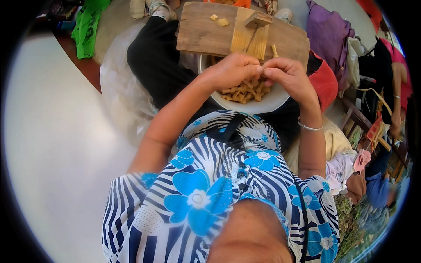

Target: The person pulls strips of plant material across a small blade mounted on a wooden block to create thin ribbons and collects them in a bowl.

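Fingertips of both hands meet just above the white bowl (267, 104), the left hand (232, 70) and right hand (289, 76) each pinching one small tan piece (260, 69) between them. Working it well probably means keeping both pinches close to the piece, directly over the bowl's heap of tan strips (243, 92). A wooden board (201, 33) lies just beyond the hands.
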Action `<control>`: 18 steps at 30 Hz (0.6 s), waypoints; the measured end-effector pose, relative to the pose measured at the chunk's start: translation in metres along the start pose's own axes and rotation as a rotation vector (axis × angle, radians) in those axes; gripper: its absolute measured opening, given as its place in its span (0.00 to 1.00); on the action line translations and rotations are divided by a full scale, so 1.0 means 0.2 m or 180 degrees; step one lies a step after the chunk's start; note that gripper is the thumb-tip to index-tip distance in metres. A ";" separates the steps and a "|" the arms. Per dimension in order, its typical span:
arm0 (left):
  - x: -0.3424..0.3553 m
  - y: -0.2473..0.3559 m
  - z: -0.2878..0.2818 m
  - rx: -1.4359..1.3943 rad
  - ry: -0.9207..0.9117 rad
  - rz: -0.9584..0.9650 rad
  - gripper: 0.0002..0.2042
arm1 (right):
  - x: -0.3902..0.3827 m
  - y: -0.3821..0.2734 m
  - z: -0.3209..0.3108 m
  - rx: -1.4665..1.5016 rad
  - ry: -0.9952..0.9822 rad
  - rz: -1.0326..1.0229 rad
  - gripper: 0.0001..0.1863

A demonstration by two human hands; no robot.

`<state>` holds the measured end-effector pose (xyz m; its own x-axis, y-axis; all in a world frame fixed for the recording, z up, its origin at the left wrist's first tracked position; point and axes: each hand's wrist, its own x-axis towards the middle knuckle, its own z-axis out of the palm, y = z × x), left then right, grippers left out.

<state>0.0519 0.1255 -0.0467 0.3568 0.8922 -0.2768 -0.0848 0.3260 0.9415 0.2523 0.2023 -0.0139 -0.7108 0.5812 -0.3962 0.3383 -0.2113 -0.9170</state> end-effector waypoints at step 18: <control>0.06 0.01 -0.23 0.0413 0.1134 0.0274 0.10 | 0.21 0.04 0.05 -0.0065 0.0997 -0.0420 0.07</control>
<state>0.0125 0.1508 -0.0576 0.0059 0.9747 -0.2236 0.0262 0.2233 0.9744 0.2187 0.2176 -0.0382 -0.5263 0.8163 -0.2378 0.2706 -0.1043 -0.9570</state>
